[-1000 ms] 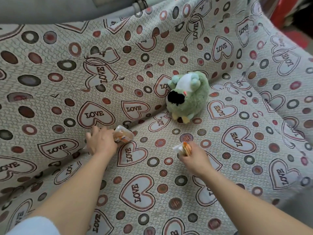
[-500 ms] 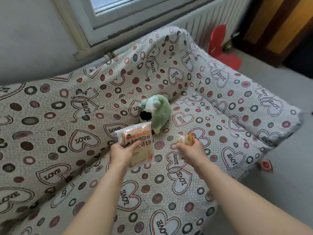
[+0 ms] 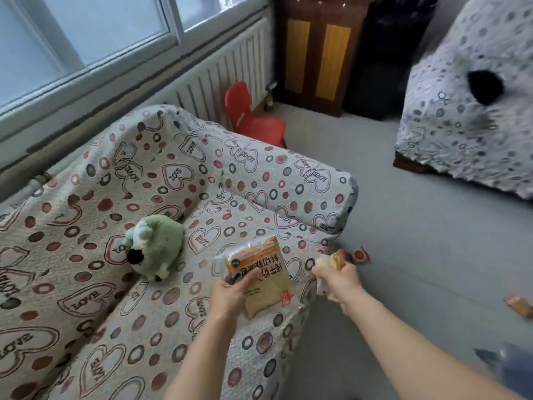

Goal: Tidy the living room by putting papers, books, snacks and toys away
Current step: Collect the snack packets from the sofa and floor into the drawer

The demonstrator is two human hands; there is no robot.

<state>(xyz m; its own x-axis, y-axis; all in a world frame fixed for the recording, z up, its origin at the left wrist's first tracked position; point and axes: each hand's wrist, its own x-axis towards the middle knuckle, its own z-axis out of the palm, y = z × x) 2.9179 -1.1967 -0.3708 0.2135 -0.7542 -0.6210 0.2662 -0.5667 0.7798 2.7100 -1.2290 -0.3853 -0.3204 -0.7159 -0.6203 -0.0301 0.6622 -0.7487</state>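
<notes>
At nine o'clock the green plush toy (image 3: 154,247) lies on the sofa (image 3: 259,180), soft, easily scooped around its body. My left hand (image 3: 230,294) pinches the light, crinkly bread packet (image 3: 259,277) by its lower edge; my right hand (image 3: 339,281), at three o'clock, clamps a small wrapped snack (image 3: 334,259).

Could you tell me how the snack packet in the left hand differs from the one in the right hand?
The bread packet is large, flat and printed; the small snack packet is bunched. The left hand pinches its edge; the right hand wraps its packet. Both are held above the sofa.
</notes>
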